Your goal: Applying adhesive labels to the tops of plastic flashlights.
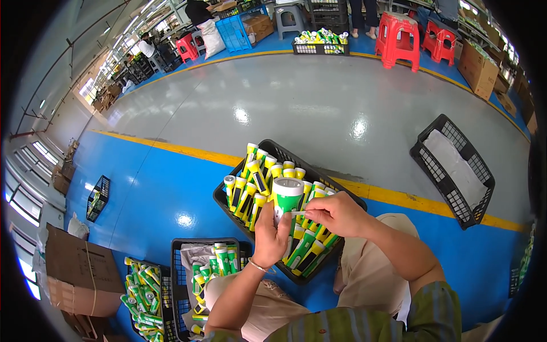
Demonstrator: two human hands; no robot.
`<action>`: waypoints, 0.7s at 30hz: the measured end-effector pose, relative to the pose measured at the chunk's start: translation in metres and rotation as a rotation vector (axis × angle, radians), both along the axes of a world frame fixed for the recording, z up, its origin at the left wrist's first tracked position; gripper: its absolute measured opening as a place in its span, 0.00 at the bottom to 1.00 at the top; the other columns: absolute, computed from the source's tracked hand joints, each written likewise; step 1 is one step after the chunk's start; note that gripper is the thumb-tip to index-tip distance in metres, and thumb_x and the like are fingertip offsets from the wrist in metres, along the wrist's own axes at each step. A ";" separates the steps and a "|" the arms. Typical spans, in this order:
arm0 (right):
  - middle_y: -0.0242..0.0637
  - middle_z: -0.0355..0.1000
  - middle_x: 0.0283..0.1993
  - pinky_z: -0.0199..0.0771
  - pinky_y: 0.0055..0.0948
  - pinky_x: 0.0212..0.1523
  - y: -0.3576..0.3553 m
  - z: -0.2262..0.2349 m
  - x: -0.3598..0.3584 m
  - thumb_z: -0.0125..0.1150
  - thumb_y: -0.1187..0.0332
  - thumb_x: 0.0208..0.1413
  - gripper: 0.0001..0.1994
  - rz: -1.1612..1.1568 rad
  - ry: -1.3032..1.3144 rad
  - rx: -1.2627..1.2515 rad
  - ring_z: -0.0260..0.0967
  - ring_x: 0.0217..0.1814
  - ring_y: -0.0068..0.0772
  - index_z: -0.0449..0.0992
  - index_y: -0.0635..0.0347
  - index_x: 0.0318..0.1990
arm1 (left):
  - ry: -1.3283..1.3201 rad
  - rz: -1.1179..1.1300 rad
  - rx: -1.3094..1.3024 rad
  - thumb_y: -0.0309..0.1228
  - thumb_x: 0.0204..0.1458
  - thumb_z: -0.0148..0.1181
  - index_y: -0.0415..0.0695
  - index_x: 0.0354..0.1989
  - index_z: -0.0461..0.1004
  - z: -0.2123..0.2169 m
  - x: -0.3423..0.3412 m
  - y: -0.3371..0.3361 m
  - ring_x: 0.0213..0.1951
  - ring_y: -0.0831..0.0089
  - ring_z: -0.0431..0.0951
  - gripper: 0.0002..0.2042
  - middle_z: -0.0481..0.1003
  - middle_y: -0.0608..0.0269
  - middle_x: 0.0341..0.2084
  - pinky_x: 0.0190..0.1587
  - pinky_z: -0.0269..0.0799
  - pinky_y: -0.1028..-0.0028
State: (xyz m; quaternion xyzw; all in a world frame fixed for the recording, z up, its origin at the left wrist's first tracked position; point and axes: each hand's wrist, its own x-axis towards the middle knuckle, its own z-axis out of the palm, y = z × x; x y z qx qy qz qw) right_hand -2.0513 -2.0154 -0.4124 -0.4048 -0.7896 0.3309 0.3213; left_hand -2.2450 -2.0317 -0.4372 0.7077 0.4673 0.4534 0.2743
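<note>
Upright in my left hand (269,238) is a flashlight (289,192) with a white head and a green and yellow body. My fingers wrap round its lower part and hide some of it. The fingertips of my right hand (345,214) pinch a thin white strip (298,213), whose far end meets the flashlight's side. I cannot tell whether the strip is attached there. Just beneath both hands stands a black plastic crate (232,219), packed with several similar flashlights (243,196) in yellow, green and white.
At lower left, two more black crates (176,268) hold flashlights, beside a cardboard box (94,273). A black crate (426,151) with a white sheet inside lies to the right. Across the grey floor (199,108) are red stools (397,43), another flashlight crate (321,49) and people.
</note>
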 end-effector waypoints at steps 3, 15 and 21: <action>0.37 0.72 0.23 0.68 0.22 0.26 0.001 -0.002 0.002 0.56 0.69 0.53 0.06 0.042 0.023 -0.061 0.70 0.23 0.25 0.73 0.63 0.32 | -0.018 -0.032 -0.185 0.31 0.54 0.50 0.34 0.47 0.62 0.000 0.001 -0.003 0.30 0.70 0.68 0.16 0.69 0.54 0.31 0.34 0.66 0.71; 0.30 0.71 0.21 0.65 0.18 0.23 -0.003 -0.002 0.012 0.52 0.64 0.56 0.09 0.109 0.207 -0.456 0.67 0.21 0.16 0.74 0.61 0.33 | -0.524 -0.121 -0.572 0.35 0.60 0.43 0.39 0.52 0.59 -0.014 -0.009 0.008 0.35 0.80 0.67 0.16 0.68 0.65 0.35 0.38 0.65 0.82; 0.30 0.71 0.21 0.63 0.18 0.22 -0.002 -0.004 0.004 0.51 0.64 0.57 0.10 0.096 0.270 -0.454 0.64 0.20 0.16 0.74 0.61 0.32 | -0.409 -0.331 -0.462 0.56 0.57 0.33 0.38 0.61 0.48 -0.015 -0.011 0.007 0.51 0.70 0.62 0.35 0.61 0.57 0.50 0.54 0.57 0.73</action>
